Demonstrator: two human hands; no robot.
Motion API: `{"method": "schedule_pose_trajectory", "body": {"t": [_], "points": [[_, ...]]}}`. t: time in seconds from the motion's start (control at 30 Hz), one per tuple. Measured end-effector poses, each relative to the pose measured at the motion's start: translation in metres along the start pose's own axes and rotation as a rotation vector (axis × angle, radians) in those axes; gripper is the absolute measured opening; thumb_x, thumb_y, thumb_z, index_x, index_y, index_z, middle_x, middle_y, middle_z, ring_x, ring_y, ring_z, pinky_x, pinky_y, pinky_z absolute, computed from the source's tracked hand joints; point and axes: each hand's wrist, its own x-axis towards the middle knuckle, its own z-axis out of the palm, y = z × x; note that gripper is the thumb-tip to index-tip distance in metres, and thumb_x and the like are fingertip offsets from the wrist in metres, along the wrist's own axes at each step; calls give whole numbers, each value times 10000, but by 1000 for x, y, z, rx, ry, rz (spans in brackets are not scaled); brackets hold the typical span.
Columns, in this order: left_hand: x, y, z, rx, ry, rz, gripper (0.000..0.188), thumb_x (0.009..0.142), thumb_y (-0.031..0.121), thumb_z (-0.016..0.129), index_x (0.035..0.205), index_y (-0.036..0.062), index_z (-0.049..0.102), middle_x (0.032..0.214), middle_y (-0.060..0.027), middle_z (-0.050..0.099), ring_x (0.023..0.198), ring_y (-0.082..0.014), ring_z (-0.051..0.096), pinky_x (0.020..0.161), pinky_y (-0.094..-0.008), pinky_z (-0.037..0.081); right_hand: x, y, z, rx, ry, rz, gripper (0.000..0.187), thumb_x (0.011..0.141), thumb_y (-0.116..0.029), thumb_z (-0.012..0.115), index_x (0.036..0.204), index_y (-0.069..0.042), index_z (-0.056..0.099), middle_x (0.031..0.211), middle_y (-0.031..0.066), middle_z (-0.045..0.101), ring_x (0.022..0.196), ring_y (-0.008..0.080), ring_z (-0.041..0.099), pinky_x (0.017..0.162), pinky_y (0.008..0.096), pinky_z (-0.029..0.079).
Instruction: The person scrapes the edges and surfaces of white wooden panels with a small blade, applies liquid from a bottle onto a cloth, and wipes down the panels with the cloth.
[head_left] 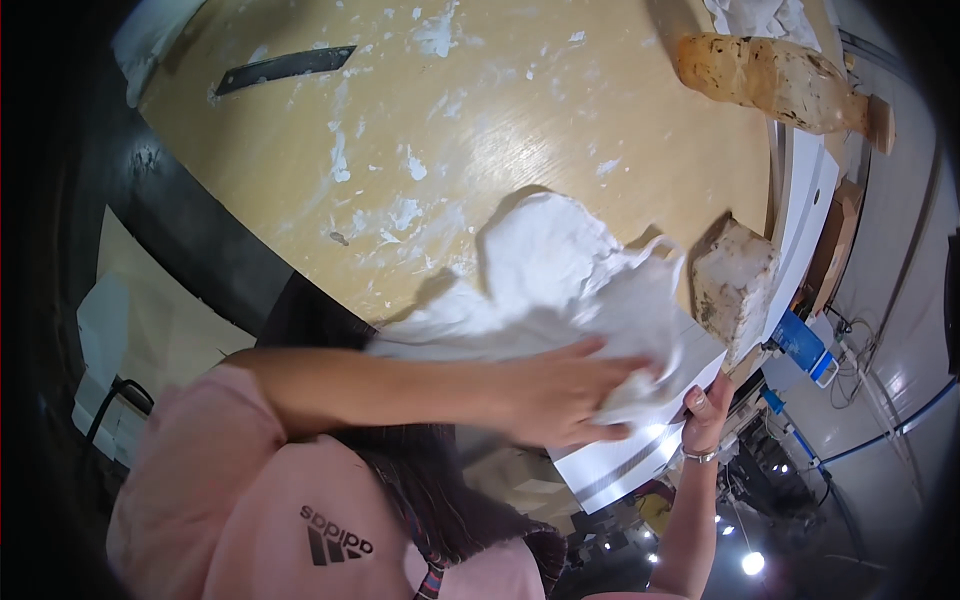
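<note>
A crumpled white cloth lies over the near right part of the yellowish, white-stained table and trails onto a white panel. My left hand is on the cloth, with a bunch of it between thumb and fingers; the fingers are slightly blurred. Beneath it, the glossy white panel juts past the table edge, a greyish stripe along its near end. My right hand grips the panel's right edge, thumb on top, the other fingers mostly hidden.
A grimy, whitish block-shaped object sits beside the cloth on the right. Farther back lies a stained amber plastic bottle. A dark flat strip rests at the far left. Blue equipment and cables are off the table's right side.
</note>
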Motion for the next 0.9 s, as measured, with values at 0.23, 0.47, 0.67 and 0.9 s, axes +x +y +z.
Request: {"method": "schedule_pose_trajectory", "body": {"t": [0.23, 0.47, 0.67, 0.9], "points": [[2, -1, -26, 1, -67, -77, 596, 939, 422, 513, 1370, 29, 388, 1144, -239, 563, 1125, -367, 552, 959, -479, 423, -2, -3, -3, -51, -6, -20, 1078, 661, -668, 733, 1362, 83, 407, 1351, 152, 473, 1249, 259, 419, 1061, 354, 287], [26, 7, -47, -121, 157, -163, 431, 939, 386, 542, 1145, 8, 567, 941, -214, 642, 818, -324, 641, 746, -421, 488, 1, -6, 3, -20, -32, 11, 1130, 652, -683, 725, 1394, 87, 360, 1404, 163, 422, 1302, 265, 358, 1090, 362, 232], [-31, -26, -13, 223, -65, -211, 492, 947, 399, 508, 1322, 83, 468, 1129, -248, 590, 1017, -380, 598, 889, -470, 455, 2, 8, -2, -5, -16, -53, 1112, 649, -651, 746, 1389, 88, 365, 1400, 165, 425, 1299, 267, 364, 1086, 358, 241], [-91, 0, -71, 150, 403, -346, 378, 861, 302, 653, 784, -67, 638, 624, -228, 594, 612, -329, 621, 615, -422, 466, -2, -3, 5, 51, 25, -36, 1068, 652, -608, 773, 1363, 94, 395, 1336, 147, 481, 1231, 246, 433, 1050, 349, 296]]}}
